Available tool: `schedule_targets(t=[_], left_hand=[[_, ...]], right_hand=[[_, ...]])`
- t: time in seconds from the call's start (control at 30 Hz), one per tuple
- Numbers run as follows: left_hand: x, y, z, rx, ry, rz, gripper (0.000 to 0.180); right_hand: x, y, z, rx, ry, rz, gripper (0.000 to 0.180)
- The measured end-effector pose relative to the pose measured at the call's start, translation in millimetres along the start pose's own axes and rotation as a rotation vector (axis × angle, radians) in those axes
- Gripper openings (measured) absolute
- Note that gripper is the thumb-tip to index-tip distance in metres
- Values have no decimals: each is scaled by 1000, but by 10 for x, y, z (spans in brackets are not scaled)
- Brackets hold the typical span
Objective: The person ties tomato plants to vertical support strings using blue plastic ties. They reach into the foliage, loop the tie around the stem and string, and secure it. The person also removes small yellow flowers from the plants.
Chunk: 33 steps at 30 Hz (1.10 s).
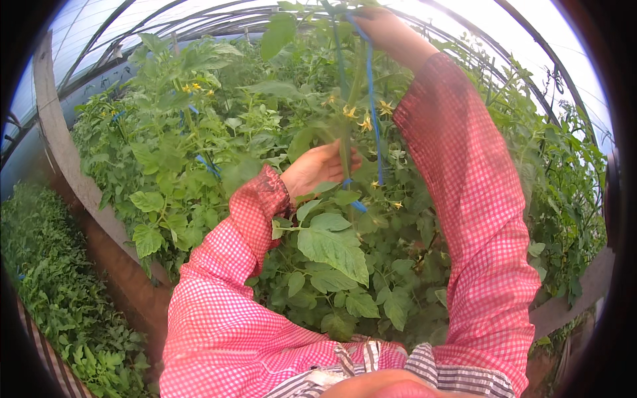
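Note:
A tall tomato plant stands before me, its green stem [346, 154] rising to the top of the picture. My left hand [317, 170] is at mid-height with its fingers curled round this stem, just above a blue tie [358, 206]. Raised high on the right, my right hand [383, 28] grips a blue strip [376, 113] by the upper stem; its fingertips are partly hidden there. From that hand the strip's long end hangs down. Yellow flowers [365, 122] open between the two hands. Broad leaves [332, 249] spread below my left wrist.
Dense tomato plants [159, 152] with more blue ties stand on the left, others [564, 192] on the right. A pale beam [60, 126] slants along the left, beside a brown soil path [126, 282] and low greenery [60, 285]. Curved greenhouse ribs [524, 26] arch overhead.

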<state>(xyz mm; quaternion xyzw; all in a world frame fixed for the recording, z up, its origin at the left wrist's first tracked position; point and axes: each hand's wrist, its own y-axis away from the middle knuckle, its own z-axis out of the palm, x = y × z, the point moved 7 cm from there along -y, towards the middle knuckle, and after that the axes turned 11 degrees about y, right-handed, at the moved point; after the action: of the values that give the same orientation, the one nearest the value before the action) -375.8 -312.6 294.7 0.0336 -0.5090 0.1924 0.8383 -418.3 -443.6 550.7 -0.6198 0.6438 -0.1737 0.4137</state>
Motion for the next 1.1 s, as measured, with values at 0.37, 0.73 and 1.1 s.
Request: schedule_targets(t=[0.37, 0.73, 1.1], left_hand=[[1912, 332, 982, 234, -1117, 871, 27], [1867, -595, 1642, 51, -1245, 562, 38], [1457, -587, 1889, -140, -781, 380, 34]], right_hand=[[-29, 407, -253, 37, -169, 29, 30], [162, 766, -366, 192, -517, 277, 24], [70, 1330, -257, 200, -578, 149, 29]])
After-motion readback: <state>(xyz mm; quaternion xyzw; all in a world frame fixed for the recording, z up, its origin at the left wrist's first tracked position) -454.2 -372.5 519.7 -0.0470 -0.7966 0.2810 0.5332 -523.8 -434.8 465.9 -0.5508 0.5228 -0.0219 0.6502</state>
